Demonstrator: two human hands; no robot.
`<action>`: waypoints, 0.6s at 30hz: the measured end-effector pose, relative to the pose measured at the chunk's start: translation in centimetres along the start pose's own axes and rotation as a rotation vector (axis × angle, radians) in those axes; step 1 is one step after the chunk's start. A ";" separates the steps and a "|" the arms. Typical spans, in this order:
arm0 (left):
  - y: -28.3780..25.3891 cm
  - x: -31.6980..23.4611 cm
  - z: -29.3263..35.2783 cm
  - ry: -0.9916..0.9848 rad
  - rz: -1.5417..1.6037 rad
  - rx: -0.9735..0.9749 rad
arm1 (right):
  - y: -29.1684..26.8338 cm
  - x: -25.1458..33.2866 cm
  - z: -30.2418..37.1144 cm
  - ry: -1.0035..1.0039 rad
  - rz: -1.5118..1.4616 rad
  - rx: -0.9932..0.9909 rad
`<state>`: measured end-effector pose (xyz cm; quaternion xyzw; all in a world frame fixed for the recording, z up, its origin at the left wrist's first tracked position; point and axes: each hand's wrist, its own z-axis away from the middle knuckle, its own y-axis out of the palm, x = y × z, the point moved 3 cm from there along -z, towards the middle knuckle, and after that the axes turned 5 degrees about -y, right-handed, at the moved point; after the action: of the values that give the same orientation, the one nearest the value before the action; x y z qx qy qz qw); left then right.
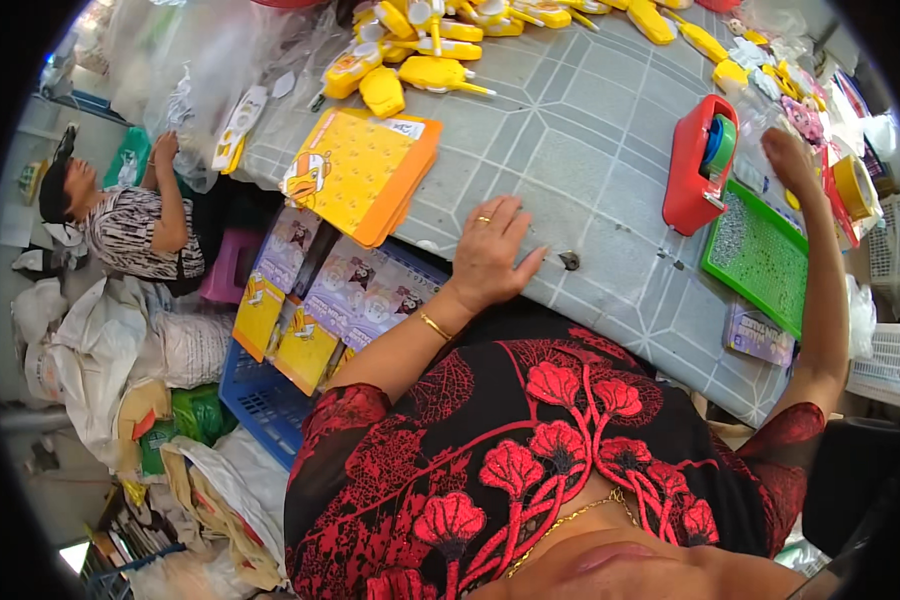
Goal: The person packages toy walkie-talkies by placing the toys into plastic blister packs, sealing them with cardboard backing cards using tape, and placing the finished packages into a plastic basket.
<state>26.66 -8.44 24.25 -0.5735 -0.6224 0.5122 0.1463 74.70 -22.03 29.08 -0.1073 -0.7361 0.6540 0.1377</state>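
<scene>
My left hand (492, 250) rests on the near edge of the grey tiled-pattern tabletop (580, 180), its fingers apart and nothing in them. Just left of it lies a stack of yellow and orange printed cards (365, 170). My right hand (792, 162) is over at the right side, beyond the green tray (760, 255) of small clear beads. Its fingers are curled together, and what they hold, if anything, is hidden. A red tape dispenser (698, 165) with a green roll stands between my two hands, nearer the right one.
Many yellow plastic toy pieces (435, 70) are heaped at the far side. A roll of yellow tape (854, 186) sits at the far right. A blue crate (270, 400) with packaged cards stands at lower left. Another person (140, 220) sits at the left.
</scene>
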 end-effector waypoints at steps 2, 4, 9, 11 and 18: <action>0.3 -0.3 -0.3 0.026 -0.008 0.000 | -1.6 -1.4 0.1 0.094 0.052 -0.067; 0.8 -0.3 -0.7 0.058 -0.005 -0.019 | -3.3 -2.6 -0.1 0.008 0.094 -0.146; 0.6 -0.2 0.0 0.085 0.012 -0.020 | -3.4 -0.2 -2.9 -0.014 0.181 -0.087; 0.4 -0.1 0.0 0.031 -0.030 -0.026 | -2.4 0.4 -2.8 0.060 0.247 -0.111; 0.3 0.2 0.2 0.087 -0.043 -0.028 | -0.1 1.2 -2.6 0.119 -0.334 0.043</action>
<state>26.64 -8.38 23.85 -0.5838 -0.6348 0.4745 0.1761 74.46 -19.22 29.52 -0.0188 -0.7200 0.6301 0.2900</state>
